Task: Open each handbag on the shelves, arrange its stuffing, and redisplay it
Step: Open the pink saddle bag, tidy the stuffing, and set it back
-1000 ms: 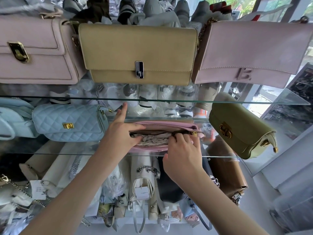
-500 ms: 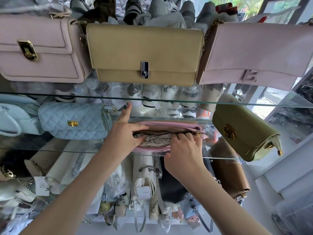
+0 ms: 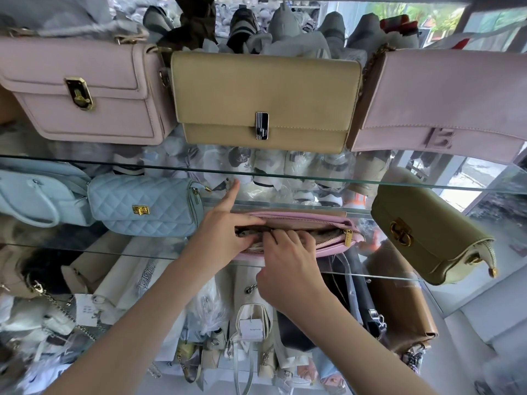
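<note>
A pink zip handbag [image 3: 308, 220] lies on the middle glass shelf [image 3: 399, 276], its top zipper open. My left hand [image 3: 225, 229] grips the bag's left end with the thumb on the upper rim and the index finger pointing up. My right hand [image 3: 288, 259] has its fingertips pushed down into the opening, pressing on the pale paper stuffing [image 3: 328, 233], which is mostly hidden under the fingers. A gold zip pull [image 3: 348, 237] hangs at the bag's right end.
A quilted blue bag [image 3: 145, 208] sits just left and an olive green bag [image 3: 427, 232] just right on the same shelf. Above stand a pink bag [image 3: 85, 92], a beige clutch [image 3: 265, 98] and a pink suede bag [image 3: 445, 101]. Wrapped bags crowd the shelf below.
My right hand's fingers have pushed deeper into the bag's opening, and less stuffing shows. The opening looks narrower. My view has shifted slightly left.
</note>
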